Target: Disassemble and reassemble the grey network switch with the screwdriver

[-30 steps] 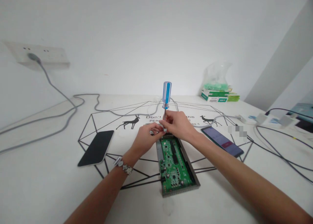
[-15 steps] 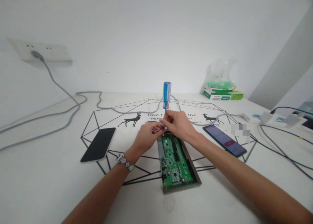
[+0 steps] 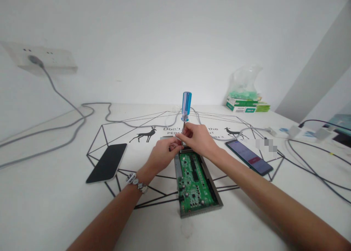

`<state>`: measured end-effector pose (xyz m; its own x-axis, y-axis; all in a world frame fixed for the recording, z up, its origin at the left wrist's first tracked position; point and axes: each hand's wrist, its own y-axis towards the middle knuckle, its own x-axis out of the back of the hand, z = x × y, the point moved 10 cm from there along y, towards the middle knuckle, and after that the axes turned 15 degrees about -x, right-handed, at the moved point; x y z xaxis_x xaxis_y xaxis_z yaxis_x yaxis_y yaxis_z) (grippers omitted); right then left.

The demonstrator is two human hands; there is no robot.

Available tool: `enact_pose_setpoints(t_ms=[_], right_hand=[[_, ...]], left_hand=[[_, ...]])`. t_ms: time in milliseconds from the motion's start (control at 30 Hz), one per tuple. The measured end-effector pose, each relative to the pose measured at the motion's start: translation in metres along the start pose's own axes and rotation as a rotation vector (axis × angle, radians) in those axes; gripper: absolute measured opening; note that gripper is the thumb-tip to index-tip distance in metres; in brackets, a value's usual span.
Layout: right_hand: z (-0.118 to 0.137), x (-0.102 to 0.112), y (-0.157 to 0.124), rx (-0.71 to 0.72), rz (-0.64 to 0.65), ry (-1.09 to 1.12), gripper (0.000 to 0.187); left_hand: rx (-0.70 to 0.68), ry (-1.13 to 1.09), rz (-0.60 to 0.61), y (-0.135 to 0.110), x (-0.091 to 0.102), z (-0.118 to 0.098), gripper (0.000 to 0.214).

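An upright screwdriver (image 3: 186,104) with a clear blue handle stands over the far end of a green circuit board (image 3: 196,187), which lies in a grey metal frame (image 3: 201,212). The fingers of my right hand (image 3: 197,137) pinch its thin shaft below the handle. Close beside it, my left hand (image 3: 163,153) has its thumb and fingertips pinched together near the lower shaft, at the board's far left corner. Whether those fingertips grip the shaft or something small is hidden. A silver bracelet watch (image 3: 137,182) is on my left wrist.
A dark phone (image 3: 107,163) lies left of the board, and another phone with a lit screen (image 3: 249,157) lies to the right. Grey cable (image 3: 79,116) runs across the back. White adapters (image 3: 301,132) sit at right, green-white boxes (image 3: 241,104) at the back wall.
The screwdriver's handle has turned about its axis, showing a different blue side. Both hands keep their places at the board; the whole view has shifted slightly.
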<state>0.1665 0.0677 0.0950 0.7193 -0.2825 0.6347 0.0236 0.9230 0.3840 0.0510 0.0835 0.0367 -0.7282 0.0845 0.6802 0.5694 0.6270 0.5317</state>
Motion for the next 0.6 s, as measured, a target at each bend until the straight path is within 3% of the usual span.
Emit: enact_pose_setpoints(t_ms=[100, 333, 467, 600], right_hand=[[0.003, 0.002, 0.003, 0.0, 0.074, 0.097, 0.016], [-0.002, -0.01, 0.002, -0.111, 0.423, 0.486, 0.023], [-0.005, -0.014, 0.003, -0.119, 0.434, 0.528, 0.022], [-0.005, -0.011, 0.004, -0.097, 0.367, 0.495, 0.021]], left_hand=[[-0.001, -0.004, 0.014, -0.001, -0.002, 0.001, 0.019], [-0.001, -0.099, 0.033, -0.001, -0.002, -0.002, 0.02], [-0.014, -0.15, 0.05, 0.001, -0.001, -0.006, 0.02], [-0.012, -0.056, 0.037, 0.002, 0.005, -0.007, 0.019]])
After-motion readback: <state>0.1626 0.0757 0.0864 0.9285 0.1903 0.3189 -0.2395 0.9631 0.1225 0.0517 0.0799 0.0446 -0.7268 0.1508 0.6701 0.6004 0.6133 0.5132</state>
